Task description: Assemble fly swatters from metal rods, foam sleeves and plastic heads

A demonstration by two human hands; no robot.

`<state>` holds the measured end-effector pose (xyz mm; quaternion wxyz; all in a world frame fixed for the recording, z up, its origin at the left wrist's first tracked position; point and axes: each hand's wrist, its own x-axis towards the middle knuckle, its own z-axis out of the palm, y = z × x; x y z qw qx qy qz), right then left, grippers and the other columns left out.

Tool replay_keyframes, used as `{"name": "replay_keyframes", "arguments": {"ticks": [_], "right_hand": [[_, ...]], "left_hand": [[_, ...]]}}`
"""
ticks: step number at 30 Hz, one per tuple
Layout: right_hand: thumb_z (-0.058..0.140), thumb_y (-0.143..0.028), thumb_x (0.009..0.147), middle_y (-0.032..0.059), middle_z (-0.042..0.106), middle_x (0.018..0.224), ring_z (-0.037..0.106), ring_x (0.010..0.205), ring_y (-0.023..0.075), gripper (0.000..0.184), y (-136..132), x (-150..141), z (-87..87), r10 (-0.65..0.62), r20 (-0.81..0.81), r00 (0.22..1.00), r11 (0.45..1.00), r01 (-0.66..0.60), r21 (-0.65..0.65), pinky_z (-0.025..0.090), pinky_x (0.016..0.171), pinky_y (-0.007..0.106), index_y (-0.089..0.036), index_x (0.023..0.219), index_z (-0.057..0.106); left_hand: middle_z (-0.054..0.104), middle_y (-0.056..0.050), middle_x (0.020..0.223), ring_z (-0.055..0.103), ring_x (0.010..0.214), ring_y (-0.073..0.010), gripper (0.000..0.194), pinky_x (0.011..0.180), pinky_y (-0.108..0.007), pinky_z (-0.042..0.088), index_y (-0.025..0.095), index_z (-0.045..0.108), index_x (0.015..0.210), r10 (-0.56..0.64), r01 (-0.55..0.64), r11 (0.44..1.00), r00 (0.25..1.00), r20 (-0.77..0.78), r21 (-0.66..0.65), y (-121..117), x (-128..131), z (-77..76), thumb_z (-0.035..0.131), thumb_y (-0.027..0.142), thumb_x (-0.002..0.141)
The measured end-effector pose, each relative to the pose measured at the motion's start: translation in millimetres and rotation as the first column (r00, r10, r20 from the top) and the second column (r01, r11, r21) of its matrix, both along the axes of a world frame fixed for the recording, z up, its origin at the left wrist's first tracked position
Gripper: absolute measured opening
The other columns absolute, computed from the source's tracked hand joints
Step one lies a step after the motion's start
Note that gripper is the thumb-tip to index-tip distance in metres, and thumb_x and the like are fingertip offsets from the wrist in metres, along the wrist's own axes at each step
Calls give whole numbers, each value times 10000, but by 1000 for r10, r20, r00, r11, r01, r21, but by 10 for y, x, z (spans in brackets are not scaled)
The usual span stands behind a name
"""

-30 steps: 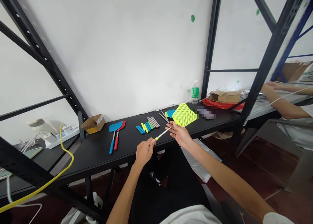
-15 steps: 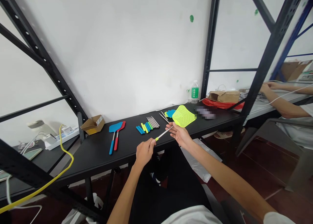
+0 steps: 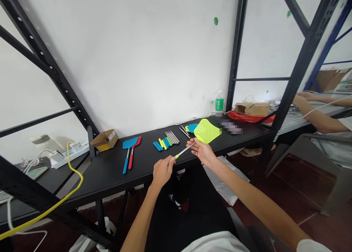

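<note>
Near the bottom middle of the frame, the left hand [image 3: 163, 169] has its fingers curled tight round the handle end of a yellow fly swatter [image 3: 206, 131]. Right of it, the right hand [image 3: 204, 153] seems to pinch the thin rod [image 3: 184, 150] just under the flap, its other fingers a bit spread. That pinch looks light, so the flap could twist or slip if the left hand pushes crooked. Just past the rod, in the middle, colored tubes [image 3: 164, 144] and loose metal sticks [image 3: 172, 137] are in the way; a bump could make them roll. Left of them lie a blue swatter [image 3: 130, 143] and a red swatter [image 3: 131, 160] on the black table [image 3: 104, 167]. Farther back, a water bottle [image 3: 219, 103] stands right of center by the wall, where a big swing might tip it.
</note>
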<state>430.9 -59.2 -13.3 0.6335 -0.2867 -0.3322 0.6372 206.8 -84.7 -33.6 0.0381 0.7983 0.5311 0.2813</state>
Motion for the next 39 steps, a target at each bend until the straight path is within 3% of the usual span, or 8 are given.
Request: {"name": "replay_keyframes", "arguments": {"ticks": [16,22,28,34,39], "right_hand": [[753,-551,784,57,739,820,688,905,222,374,-12,-4,18,21,-10,1000,997,-20,70,504,629,261,-200,737,634],[754,-523,794,76,756,855,699,892,211,348,29,5,-25,-6,19,1000,999,5,33,505,643,255,-184,771,681],[750,-513,797,91,767,882,709,896,224,335,29,19,-47,-68,132,989,987,48,153,515,661,272,-185,852,713],[705,-545,833,104,769,884,712,890,226,366,34,17,-44,-21,80,997,997,15,77,527,668,283,-179,813,726],[729,-532,813,94,769,869,710,887,227,345,43,16,-55,-44,116,992,992,30,122,523,655,278,-187,821,728]], "left_hand": [[545,28,583,555,635,-168,505,620,-259,265,253,611,822,-10,11,1000,1000,21,-22,-16,-2,8,222,493,1037],[560,26,584,558,633,-168,503,622,-258,272,250,615,817,-14,14,1000,1000,26,-13,-13,3,16,231,490,1037],[548,30,572,550,617,-162,497,614,-256,277,249,615,814,-13,14,1000,1000,24,-11,-9,7,13,239,486,1037],[571,22,602,563,650,-166,510,636,-265,294,250,623,823,-2,2,1000,1000,4,-9,-15,11,13,229,492,1038],[588,19,616,565,651,-166,508,638,-264,298,251,623,821,-1,1,1000,1000,0,-4,-18,5,14,230,488,1037]]}}
